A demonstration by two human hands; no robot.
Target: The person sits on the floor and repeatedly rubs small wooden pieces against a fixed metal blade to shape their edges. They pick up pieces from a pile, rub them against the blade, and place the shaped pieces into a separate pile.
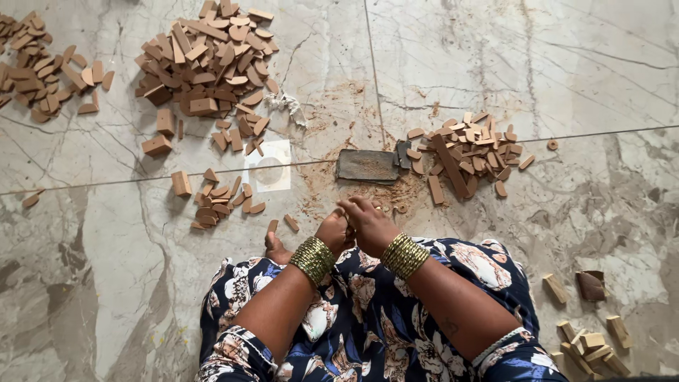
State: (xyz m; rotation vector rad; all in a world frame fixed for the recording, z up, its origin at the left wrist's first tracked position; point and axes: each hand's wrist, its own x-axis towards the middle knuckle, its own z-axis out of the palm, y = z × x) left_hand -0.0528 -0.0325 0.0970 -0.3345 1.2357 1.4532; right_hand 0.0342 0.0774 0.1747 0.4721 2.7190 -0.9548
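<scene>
I sit on a marble floor (537, 64) in a dark blue flowered dress. My left hand (334, 232) and my right hand (368, 223) are pressed together just above my knees, fingers curled around something small that I cannot make out. Both wrists carry stacks of gold bangles (404, 255). Right ahead of my hands lies a flat grey sanding block (368, 165), ringed by reddish wood dust. A pile of small brown wooden pieces (467, 152) lies to its right.
A big heap of wooden blocks and curved pieces (209, 60) sits far left, another (42, 67) at the left edge, a small cluster (219, 201) nearer. Pale blocks (590, 346) lie by my right knee. A white square card (269, 166) rests on the floor.
</scene>
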